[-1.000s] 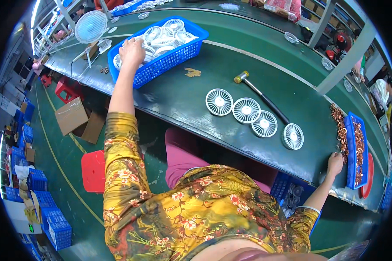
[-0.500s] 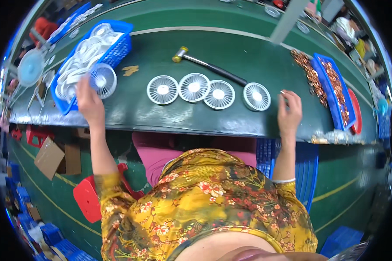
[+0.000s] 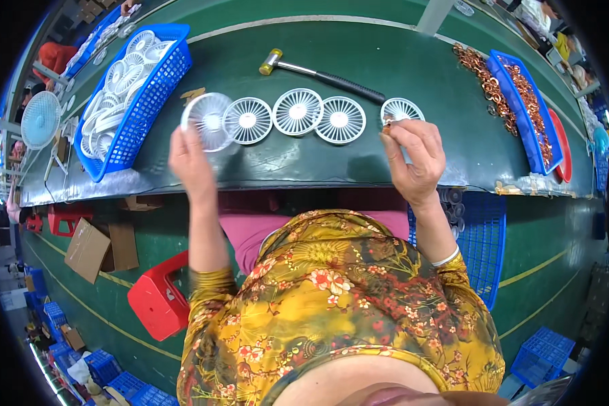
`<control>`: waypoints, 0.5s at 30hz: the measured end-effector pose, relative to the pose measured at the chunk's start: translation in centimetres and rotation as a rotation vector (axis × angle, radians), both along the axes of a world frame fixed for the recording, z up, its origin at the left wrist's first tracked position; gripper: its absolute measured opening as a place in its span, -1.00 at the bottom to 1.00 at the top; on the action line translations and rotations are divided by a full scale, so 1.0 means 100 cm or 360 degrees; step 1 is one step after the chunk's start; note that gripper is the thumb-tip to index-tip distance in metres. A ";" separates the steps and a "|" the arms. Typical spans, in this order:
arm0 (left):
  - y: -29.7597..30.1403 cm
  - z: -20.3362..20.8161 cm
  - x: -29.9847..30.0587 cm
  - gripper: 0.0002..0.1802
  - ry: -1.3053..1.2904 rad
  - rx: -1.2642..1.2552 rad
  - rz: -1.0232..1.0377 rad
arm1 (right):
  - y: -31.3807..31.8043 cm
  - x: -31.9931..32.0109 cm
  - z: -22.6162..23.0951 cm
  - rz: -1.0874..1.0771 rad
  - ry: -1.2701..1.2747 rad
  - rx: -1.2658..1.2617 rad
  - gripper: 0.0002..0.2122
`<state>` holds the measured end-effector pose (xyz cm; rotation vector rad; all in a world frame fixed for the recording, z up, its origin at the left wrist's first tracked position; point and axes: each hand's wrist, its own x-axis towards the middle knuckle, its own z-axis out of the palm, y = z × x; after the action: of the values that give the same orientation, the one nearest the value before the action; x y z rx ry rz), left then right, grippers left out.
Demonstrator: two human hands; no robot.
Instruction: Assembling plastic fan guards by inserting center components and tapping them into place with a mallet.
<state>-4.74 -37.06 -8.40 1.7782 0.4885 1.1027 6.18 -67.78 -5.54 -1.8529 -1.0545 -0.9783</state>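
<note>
My left hand is closed on the edge of a white round slatted grille, slightly blurred, at the left end of a row of like grilles. The middle of the row has three grilles side by side: a left one, a middle one and a right one. My right hand pinches a small copper-coloured piece between thumb and fingers. Just beyond these fingertips lies another white grille, partly hidden by them. A hammer with a yellow-faced head and black handle rests behind the row.
A blue basket heaped with white grilles stands at the left. To the right are a pile of copper-coloured rings, a blue tray of similar pieces and a red tray. A red stool is below the table.
My left hand has moved right from the basket, carrying a grille to the row's left end. My right hand has moved left to the separate grille with the small piece.
</note>
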 end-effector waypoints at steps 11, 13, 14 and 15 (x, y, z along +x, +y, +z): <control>-0.124 0.036 0.014 -0.69 -0.0123 -0.0583 -0.1012 | 0.052 -0.023 0.016 0.0237 0.0013 -0.0131 -0.86; -0.126 0.034 0.015 -0.69 -0.0096 -0.0545 -0.0990 | 0.053 -0.025 0.016 0.0236 0.0080 -0.0189 -0.87; -0.126 0.033 0.015 -0.70 -0.0071 -0.0506 -0.0965 | 0.054 -0.026 0.015 0.0238 0.0145 -0.0248 -0.88; -0.126 0.030 0.017 -0.69 -0.0073 -0.0527 -0.0973 | 0.053 -0.026 0.015 0.0238 0.0145 -0.0247 -0.88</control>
<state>-3.01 -49.68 -5.44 1.4588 0.0719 0.5897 3.61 -62.50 -4.05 -1.8923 -1.2230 -0.7362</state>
